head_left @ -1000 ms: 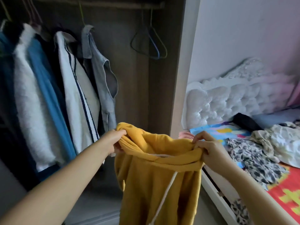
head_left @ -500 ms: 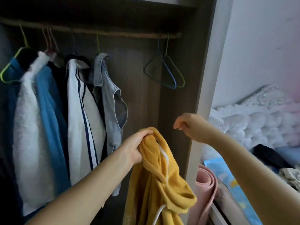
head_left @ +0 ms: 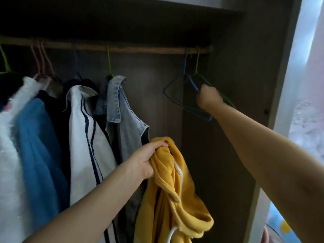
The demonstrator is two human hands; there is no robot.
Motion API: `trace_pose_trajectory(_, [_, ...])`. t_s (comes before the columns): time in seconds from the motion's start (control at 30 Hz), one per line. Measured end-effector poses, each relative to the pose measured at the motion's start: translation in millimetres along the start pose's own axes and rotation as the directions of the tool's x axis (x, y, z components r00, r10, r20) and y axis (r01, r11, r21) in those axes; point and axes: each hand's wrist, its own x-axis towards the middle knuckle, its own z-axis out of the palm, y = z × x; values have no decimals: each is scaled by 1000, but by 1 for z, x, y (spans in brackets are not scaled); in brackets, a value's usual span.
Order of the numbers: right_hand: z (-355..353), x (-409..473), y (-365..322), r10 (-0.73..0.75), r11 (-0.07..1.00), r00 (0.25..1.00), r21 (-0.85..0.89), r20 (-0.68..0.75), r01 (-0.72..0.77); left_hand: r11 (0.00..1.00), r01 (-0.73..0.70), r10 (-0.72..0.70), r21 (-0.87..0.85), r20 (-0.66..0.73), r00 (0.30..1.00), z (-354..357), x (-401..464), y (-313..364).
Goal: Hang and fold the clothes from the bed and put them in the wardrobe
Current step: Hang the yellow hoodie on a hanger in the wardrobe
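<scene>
We see a dim, shadowed interior; daylight glares along the frame's right edge, and everything looks slightly soft, perhaps motion-blurred.

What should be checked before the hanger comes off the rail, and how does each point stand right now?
1. Left hand grips the yellow hoodie firmly: ok, fingers curled round bunched fabric.
2. Right hand has hold of an empty hanger: ok, closed at the blue hanger.
3. Only one hanger taken: cannot tell, the green hanger hangs right against it.
4. Hooks free to lift off the rail: ok, nothing over them.
5. Hoodie neck open for the hanger: not ok, it hangs twisted and bunched.
6. Free rail space beside the denim vest: ok.
</scene>
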Motion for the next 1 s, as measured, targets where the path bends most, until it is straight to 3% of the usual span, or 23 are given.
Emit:
trace_pose_trajectory(0.17, [21, 2, -2, 23, 964, 983, 265, -184, 27, 999, 27, -27, 25, 26, 999, -15, 19, 3])
trace_pose_trajectory(0.33, [47, -54, 20, 59, 850, 949, 514, -309, 115, 998, 13, -16, 64, 49, 999, -20, 32, -2])
trace_pose_trajectory(0.43, [76, -112, 55, 144, 708, 986, 705, -81, -46, 995, 41, -44, 89, 31, 999, -23, 31, -17])
trace_pose_trajectory(0.53, [74, -150, 77, 212, 276, 934, 899, 288, -340, 985, 109, -107, 136, -24, 994, -21, 26, -46])
trace_pose_trajectory(0.57, [70, -160, 82, 216, 234, 915, 891, 341, -388, 979, 139, -133, 152, -53, 990, -22, 24, -57])
trace_pose_trajectory(0.67, [51, -200, 97, 233, 240, 915, 892, 330, -383, 963, 211, -190, 170, -132, 973, -23, 15, -96])
trace_pose_trajectory(0.8, [9, -247, 118, 215, -142, 921, 943, 325, -300, 962, 209, -173, 174, -205, 963, -11, -18, -133])
trace_pose_trajectory(0.87, [-6, -271, 129, 200, -248, 909, 916, 366, -315, 964, 222, -185, 146, -230, 955, -2, -32, -144])
trace_pose_trajectory(0.93, [-9, -299, 134, 185, -251, 907, 911, 378, -329, 962, 236, -201, 138, -228, 953, 10, -47, -152])
trace_pose_trajectory(1.0, [-1, -330, 136, 178, -181, 905, 916, 387, -357, 957, 236, -205, 166, -186, 961, 24, -63, -156])
